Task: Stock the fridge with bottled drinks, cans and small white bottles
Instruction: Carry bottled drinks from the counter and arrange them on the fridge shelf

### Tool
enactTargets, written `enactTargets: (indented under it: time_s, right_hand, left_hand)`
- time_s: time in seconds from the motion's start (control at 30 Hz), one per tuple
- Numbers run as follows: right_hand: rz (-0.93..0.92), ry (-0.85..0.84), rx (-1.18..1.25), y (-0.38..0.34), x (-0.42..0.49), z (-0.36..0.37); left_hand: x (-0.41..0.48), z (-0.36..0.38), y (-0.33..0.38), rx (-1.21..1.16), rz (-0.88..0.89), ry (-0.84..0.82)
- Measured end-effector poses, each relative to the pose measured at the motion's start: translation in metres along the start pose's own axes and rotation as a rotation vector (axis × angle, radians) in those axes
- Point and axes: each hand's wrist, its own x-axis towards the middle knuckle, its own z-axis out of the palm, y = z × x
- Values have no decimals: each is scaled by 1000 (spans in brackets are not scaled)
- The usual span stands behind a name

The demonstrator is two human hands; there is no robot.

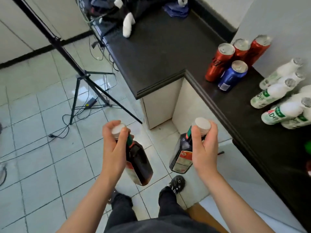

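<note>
Two dark bottles hang over the tiled floor [42, 148], the left bottle [138, 163] gripped at its neck by the left hand [114, 145], the right bottle [182, 155] likewise by the right hand [204, 145]. Cans [227, 64] and white bottles [276, 93] stand on the black counter [159, 56] nearby.

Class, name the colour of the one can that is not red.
The can is blue, clearest in the head view.

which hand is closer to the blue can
Right. The right hand, gripping one dark bottle, is below the blue can by the counter edge; the left hand, gripping the other dark bottle, is farther left over the tiled floor.
</note>
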Motion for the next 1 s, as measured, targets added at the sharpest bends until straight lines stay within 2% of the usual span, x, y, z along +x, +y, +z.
enactTargets:
  time_s: [0.27,0.63,0.8,1.0]
  right_hand:
    - [-52,-194,63,-51,-56,150]
    - [-199,-676,96,-127,-207,390]
    - [-324,-908,85,-167,-273,467]
    - [-418,-1267,51,-195,-364,572]
  left_hand:
    - [4,-168,-20,-34,21,209]
    - [-45,-459,-75,40,-9,646]
    - [-83,-542,-92,-25,-64,846]
    - [-139,-620,-126,-150,-112,1194]
